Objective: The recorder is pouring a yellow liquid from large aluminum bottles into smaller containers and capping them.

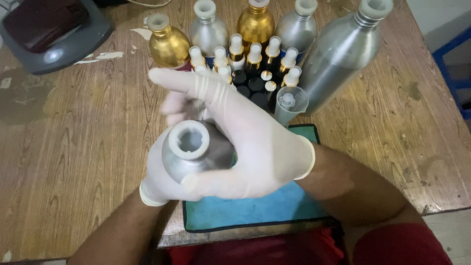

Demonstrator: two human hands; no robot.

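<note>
Right hand: your gloved right hand (255, 142) wraps over the silver bottle (196, 154) from the far side, thumb pressed along its lower shoulder, index finger stretched out to the left.
Left hand: your left hand (159, 172), also in a white glove, cups the bottle from below and behind; mostly hidden, fingers blurred, so exact grip can't be told.
Bottle: small, silver metal, held between both hands above the near table edge, tilted so its white plastic neck faces the camera, neck open with no cap.
Surface: worn wooden table (73, 162), grain visible, pale flaking patches top left, dark stain at left edge.
Mat: a blue-green cloth (274, 208) lies under your hands at the near edge.
Back row: gold bottle (168, 43) and more silver and gold ones beyond your hands, a cluster of small dark vials with white and gold tops (255, 64) in front of them.
Right: large silver bottle (341, 54) leaning, small clear funnel (290, 103) just beside its base.
Top left: grey device with dark red top (51, 34).
Room: pale floor beyond the table's right edge, blue frame (454, 68) there.
</note>
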